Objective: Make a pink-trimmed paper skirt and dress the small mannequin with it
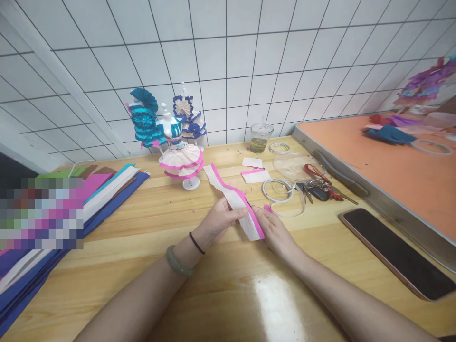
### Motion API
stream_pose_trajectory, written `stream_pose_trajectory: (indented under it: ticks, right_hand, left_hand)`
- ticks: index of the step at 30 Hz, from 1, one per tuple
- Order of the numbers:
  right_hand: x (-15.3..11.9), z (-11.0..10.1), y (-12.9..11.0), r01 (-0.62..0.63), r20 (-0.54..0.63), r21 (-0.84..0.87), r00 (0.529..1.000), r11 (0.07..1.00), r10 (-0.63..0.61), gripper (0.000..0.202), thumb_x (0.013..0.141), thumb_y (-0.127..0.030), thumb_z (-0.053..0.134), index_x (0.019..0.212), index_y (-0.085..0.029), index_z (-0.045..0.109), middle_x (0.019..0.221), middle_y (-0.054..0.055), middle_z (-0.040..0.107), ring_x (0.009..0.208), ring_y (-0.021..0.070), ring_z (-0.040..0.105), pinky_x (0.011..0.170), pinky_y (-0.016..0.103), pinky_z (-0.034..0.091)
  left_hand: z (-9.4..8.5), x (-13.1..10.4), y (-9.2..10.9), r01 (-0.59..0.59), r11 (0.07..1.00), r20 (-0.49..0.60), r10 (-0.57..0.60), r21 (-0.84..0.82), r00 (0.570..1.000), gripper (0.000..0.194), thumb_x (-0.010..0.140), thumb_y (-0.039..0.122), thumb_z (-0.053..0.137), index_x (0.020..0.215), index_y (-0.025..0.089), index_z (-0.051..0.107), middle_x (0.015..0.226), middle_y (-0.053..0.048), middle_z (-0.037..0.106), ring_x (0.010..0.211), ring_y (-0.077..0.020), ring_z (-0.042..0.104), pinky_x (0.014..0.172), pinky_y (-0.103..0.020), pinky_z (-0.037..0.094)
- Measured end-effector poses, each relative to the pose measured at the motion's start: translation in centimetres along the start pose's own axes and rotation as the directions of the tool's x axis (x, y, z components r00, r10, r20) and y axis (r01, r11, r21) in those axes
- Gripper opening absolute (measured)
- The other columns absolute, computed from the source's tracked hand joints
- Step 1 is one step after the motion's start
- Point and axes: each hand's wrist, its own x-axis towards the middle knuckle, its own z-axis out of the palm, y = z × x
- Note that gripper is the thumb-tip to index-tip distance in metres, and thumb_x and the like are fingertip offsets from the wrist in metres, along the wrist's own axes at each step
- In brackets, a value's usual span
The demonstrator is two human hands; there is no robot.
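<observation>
A white crepe-paper strip with a pink border [233, 195] lies across my left hand [223, 216], pinched under the thumb. Its far end reaches toward a small white dress form [190, 183] in a white, pink and teal paper dress. My right hand [272, 228] is closed at the strip's pink edge, around what look like scissors [268, 208]; a bit of pink handle and a thin dark blade show, the rest is hidden by the fingers. Beyond the hands lie two short paper pieces, one plain white [252, 162] and one pink-edged [257, 176].
Two more paper dresses, teal [144, 118] and navy [194, 124], stand behind. Folded coloured paper [117, 190] lies left. Right are tape rolls [277, 191], keys [318, 190], a phone [395, 251] and a raised orange board [377, 161]. A glass cup [261, 137] stands by the wall.
</observation>
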Motion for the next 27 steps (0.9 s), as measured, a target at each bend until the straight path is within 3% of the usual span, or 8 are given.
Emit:
stream_pose_trajectory:
  ticks: [4, 8, 14, 18, 21, 27]
  right_hand:
    - [0.3, -0.1, 0.7, -0.017, 0.0, 0.013, 1.0, 1.0, 0.017, 0.038, 0.086, -0.05, 0.037, 0.067, -0.02, 0.05, 0.06, -0.001, 0.048, 0.057, 0.0148, 0.043, 0.056, 0.026, 0.038]
    - [0.5, -0.2, 1.2, -0.03, -0.005, 0.024, 1.0, 0.999, 0.03, 0.042, 0.088, -0.053, 0.035, 0.065, -0.02, 0.047, 0.061, -0.002, 0.046, 0.057, 0.0144, 0.043, 0.056, 0.026, 0.038]
    - [0.2, 0.0, 1.4, -0.004, 0.057, -0.063, 0.998, 0.998, 0.008, 0.043, 0.089, -0.055, 0.034, 0.07, -0.019, 0.049, 0.066, -0.001, 0.047, 0.063, 0.0154, 0.045, 0.061, 0.027, 0.038]
    - [-0.1, 0.2, 1.5, 0.006, 0.101, -0.104, 0.995, 0.995, 0.005, 0.042, 0.089, -0.056, 0.033, 0.067, -0.021, 0.043, 0.064, -0.002, 0.042, 0.062, 0.0151, 0.043, 0.059, 0.027, 0.036]
    - [-0.2, 0.2, 1.5, 0.025, 0.102, -0.114, 0.995, 0.993, -0.013, 0.042, 0.09, -0.055, 0.033, 0.065, -0.022, 0.039, 0.061, -0.003, 0.039, 0.06, 0.0145, 0.041, 0.058, 0.026, 0.035]
    - [-0.2, 0.1, 1.2, 0.016, 0.059, -0.044, 0.998, 0.999, -0.013, 0.041, 0.088, -0.055, 0.038, 0.069, -0.021, 0.05, 0.07, 0.001, 0.054, 0.071, 0.0184, 0.051, 0.066, 0.03, 0.042]
  left_hand:
    - [-0.1, 0.0, -0.1, -0.099, 0.988, 0.004, 0.099, 0.121, 0.995, 0.033, 0.066, 0.022, 0.077, 0.094, 0.015, 0.061, 0.088, -0.002, 0.066, 0.082, -0.0131, 0.059, 0.079, -0.027, 0.045]
    - [-0.2, 0.1, -0.1, -0.113, 0.978, 0.024, 0.11, 0.178, 0.994, 0.035, 0.066, 0.026, 0.077, 0.096, 0.015, 0.063, 0.09, -0.004, 0.068, 0.087, -0.0151, 0.061, 0.08, -0.026, 0.045]
    - [-0.4, 0.4, 0.6, 0.046, 0.997, -0.121, -0.054, -0.067, 0.991, 0.034, 0.076, 0.046, 0.064, 0.081, 0.013, 0.064, 0.078, -0.005, 0.067, 0.072, -0.0153, 0.061, 0.072, -0.031, 0.049]
    - [-0.7, 0.4, 1.3, 0.054, 0.986, -0.098, -0.07, -0.156, 0.993, 0.021, 0.068, 0.023, 0.072, 0.083, 0.011, 0.064, 0.072, -0.003, 0.066, 0.067, -0.0137, 0.06, 0.074, -0.029, 0.048]
    - [-0.7, 0.2, 1.8, 0.012, 0.992, -0.095, -0.023, -0.122, 0.995, 0.032, 0.062, 0.008, 0.071, 0.094, 0.012, 0.064, 0.073, -0.002, 0.066, 0.067, -0.0139, 0.061, 0.077, -0.031, 0.046]
    - [-0.2, -0.1, 2.0, -0.037, 0.996, -0.141, 0.026, -0.082, 0.99, 0.033, 0.059, 0.007, 0.072, 0.09, 0.013, 0.062, 0.075, -0.002, 0.066, 0.071, -0.0144, 0.061, 0.079, -0.032, 0.045]
